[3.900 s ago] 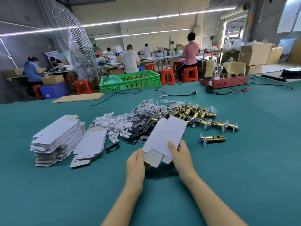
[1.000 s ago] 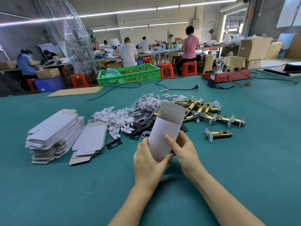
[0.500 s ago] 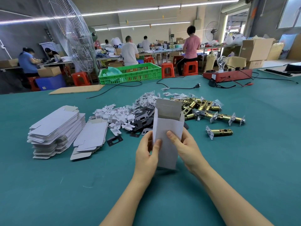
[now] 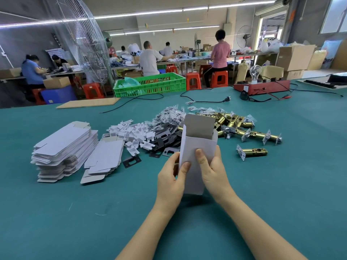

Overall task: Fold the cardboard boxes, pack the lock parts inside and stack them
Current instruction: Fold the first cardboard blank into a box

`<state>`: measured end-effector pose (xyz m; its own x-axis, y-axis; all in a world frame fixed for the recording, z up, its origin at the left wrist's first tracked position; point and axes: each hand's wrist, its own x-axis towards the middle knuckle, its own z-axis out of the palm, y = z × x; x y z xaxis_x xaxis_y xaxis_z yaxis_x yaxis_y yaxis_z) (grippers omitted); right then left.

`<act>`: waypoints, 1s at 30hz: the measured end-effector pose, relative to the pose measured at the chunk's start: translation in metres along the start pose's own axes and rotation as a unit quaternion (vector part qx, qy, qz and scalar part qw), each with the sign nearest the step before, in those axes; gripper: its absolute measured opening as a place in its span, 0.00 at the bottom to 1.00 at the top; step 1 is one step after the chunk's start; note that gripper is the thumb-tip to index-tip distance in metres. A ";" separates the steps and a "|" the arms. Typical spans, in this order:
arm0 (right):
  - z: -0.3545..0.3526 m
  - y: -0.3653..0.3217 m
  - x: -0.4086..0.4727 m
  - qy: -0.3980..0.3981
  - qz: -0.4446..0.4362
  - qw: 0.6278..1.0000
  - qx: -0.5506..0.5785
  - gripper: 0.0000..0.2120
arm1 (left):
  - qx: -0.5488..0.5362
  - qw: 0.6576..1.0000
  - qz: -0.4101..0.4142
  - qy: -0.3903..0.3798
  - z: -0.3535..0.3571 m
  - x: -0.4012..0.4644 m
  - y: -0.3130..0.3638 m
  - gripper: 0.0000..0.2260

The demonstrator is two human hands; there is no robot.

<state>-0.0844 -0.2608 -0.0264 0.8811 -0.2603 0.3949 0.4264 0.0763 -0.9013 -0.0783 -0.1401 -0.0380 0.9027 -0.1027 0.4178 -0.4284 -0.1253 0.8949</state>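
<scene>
Between the two hands, just above the green table (image 4: 281, 194), stands the white cardboard box (image 4: 197, 145), upright with its top flap open, the left hand (image 4: 171, 177) pinching its left edge with thumb on the front face and the right hand (image 4: 213, 169) wrapped round its right side, thumb on the front. It looks thin, light and easily crushed, so I would hold it low by the side edges, as now, and press gently. Beyond the grip, the brass latch bolts (image 4: 252, 152) look hard and much heavier; each is best gripped round its barrel and slid in while one hand supports the bottom.
</scene>
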 end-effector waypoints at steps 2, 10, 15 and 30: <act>0.003 0.000 -0.002 0.022 -0.003 1.000 0.016 0.14 | -0.013 1.000 0.008 -0.004 0.002 -0.001 0.001 0.10; 0.006 -0.003 -0.004 0.106 -0.071 0.991 -0.039 0.16 | -0.025 0.999 0.027 -0.039 0.008 -0.004 -0.001 0.11; 0.002 0.000 -0.002 0.097 -0.076 0.989 -0.076 0.09 | -0.018 0.997 0.033 -0.062 0.009 -0.005 -0.001 0.17; 0.007 -0.005 -0.006 0.011 -0.042 0.997 -0.066 0.15 | -0.013 0.997 0.074 -0.007 0.002 0.001 0.005 0.30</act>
<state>-0.0908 -0.2524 -0.0230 0.8386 -0.2808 0.4667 0.4663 -0.0727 -0.8816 -0.0791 -0.1433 -0.0334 0.8285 -0.1321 0.5442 -0.5563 -0.0830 0.8268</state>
